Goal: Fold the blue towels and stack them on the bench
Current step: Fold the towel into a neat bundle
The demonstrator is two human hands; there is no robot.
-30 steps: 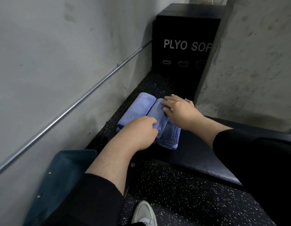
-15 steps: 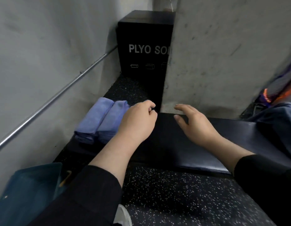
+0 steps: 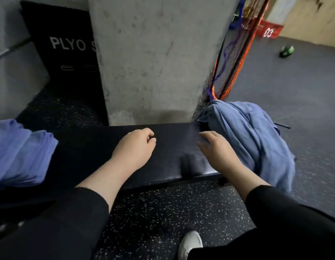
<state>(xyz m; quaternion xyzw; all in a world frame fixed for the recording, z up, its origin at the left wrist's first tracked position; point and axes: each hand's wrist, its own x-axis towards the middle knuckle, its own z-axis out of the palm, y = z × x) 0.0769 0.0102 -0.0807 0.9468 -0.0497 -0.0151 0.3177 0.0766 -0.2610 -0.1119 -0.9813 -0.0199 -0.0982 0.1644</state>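
Two folded towels point(image 3: 18, 152), soft periwinkle blue and blurred at the frame edge, lie side by side at the left end of the dark padded tabletop point(image 3: 168, 158). One crumpled pile point(image 3: 251, 139) of the same blue cloth is heaped over the right end, draping down; the count within cannot be told. Left hand point(image 3: 133, 149) hovers loosely curled, holding nothing; right hand point(image 3: 217, 151), fingers relaxed, sits just beside the pile.
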